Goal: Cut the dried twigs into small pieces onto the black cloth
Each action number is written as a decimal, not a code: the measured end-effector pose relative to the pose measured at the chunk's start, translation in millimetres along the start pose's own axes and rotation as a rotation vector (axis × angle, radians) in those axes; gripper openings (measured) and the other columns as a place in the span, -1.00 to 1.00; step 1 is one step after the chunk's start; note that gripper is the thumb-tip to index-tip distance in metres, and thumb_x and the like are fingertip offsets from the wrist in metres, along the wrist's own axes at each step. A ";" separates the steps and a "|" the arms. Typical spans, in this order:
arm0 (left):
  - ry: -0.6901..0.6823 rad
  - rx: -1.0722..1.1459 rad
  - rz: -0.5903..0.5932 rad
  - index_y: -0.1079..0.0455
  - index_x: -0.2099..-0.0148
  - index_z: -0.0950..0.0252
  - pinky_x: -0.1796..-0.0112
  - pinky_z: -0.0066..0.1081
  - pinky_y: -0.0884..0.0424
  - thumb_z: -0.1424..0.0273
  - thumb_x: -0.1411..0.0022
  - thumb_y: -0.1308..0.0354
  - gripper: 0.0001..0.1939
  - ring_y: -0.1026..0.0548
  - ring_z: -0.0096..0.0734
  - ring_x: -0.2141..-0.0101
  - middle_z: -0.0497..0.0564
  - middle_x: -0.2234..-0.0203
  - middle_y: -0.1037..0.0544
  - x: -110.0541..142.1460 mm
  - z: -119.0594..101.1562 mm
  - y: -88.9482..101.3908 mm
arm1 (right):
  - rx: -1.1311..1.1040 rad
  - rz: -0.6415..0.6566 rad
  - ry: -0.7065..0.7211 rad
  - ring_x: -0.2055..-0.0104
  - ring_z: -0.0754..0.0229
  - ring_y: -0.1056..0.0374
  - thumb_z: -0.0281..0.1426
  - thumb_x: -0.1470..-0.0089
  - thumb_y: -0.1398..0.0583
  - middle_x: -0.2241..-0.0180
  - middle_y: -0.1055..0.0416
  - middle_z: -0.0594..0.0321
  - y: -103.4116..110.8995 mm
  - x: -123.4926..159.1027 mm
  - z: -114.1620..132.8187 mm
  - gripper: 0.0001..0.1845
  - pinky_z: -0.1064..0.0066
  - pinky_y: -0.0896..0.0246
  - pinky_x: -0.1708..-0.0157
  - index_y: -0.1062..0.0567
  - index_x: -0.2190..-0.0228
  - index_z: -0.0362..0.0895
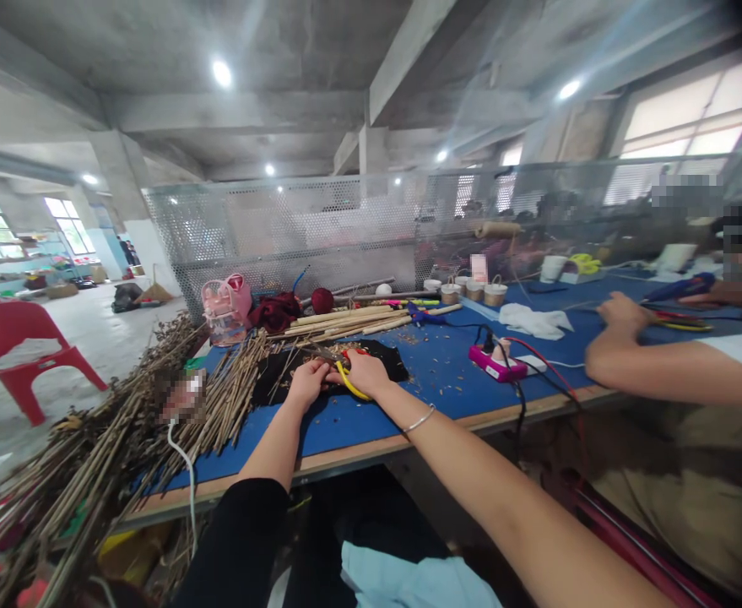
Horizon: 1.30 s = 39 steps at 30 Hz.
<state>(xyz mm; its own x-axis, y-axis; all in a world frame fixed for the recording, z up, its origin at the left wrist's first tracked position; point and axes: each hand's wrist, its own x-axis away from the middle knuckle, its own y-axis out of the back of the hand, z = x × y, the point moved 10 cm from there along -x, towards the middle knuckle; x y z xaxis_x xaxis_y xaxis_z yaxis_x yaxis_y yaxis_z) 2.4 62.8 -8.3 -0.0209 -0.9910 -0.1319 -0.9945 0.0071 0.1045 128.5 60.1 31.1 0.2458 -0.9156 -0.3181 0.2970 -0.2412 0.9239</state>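
In the head view, yellow-and-red cutters (353, 385) are gripped by the right hand (366, 371) above a black cloth (397, 358), which is laid near the front edge of the blue tabletop (434, 405), toward its left end. The fingers of the left hand (311, 380) are drawn together beside the blades; what is pinched there cannot be told. Dry stalks (235, 397) are heaped across the left edge, and small dry bits (417, 338) are scattered to the right of the cloth. Farther right, a purple power strip (495, 365) is placed, with white fabric (535, 321) behind it. Near the right end, a co-worker's hand (624, 316) is seen.
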 end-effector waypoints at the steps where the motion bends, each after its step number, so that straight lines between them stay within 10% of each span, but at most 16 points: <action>1: -0.003 0.000 -0.003 -0.43 0.33 0.35 0.55 -0.54 -0.30 0.28 -0.04 -0.13 -0.77 -0.41 -0.50 0.54 0.04 0.46 -0.53 -0.1 -0.2 0.0 | 0.009 0.008 -0.008 0.22 0.02 -0.40 0.21 0.16 -0.02 0.31 -0.47 0.05 -0.4 -0.2 -0.3 -0.25 0.35 -0.18 0.27 -0.34 0.17 -0.15; 16: 0.014 -0.019 -0.157 -0.35 0.31 0.34 0.61 -0.54 -0.29 0.29 -0.04 -0.13 -0.78 -0.40 -0.51 0.59 0.02 0.51 -0.49 -1.2 0.9 13.9 | -0.001 -0.001 0.004 0.20 -0.01 -0.38 0.27 0.26 -0.03 0.28 -0.46 0.03 -1.6 -1.8 -0.6 -0.19 0.32 -0.19 0.27 -0.34 0.22 -0.16; 39: -0.031 -0.034 0.002 -0.46 0.31 0.37 0.59 -0.55 -0.23 0.21 0.02 -0.16 -0.68 -0.35 -0.55 0.61 0.01 0.53 -0.52 -3.8 -1.8 -3.4 | -0.026 0.012 -0.021 0.19 0.01 -0.38 0.26 0.19 0.02 0.28 -0.45 0.02 5.6 2.2 1.8 -0.17 0.32 -0.19 0.23 -0.32 0.16 -0.18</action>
<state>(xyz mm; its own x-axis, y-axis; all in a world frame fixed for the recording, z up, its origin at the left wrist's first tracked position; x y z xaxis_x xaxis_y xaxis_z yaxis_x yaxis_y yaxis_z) 6.1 66.3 -6.4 -0.0269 -0.9865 -0.1616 -0.9905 0.0044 0.1378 129.1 56.1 36.0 0.2307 -0.9249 -0.3021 0.3184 -0.2217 0.9217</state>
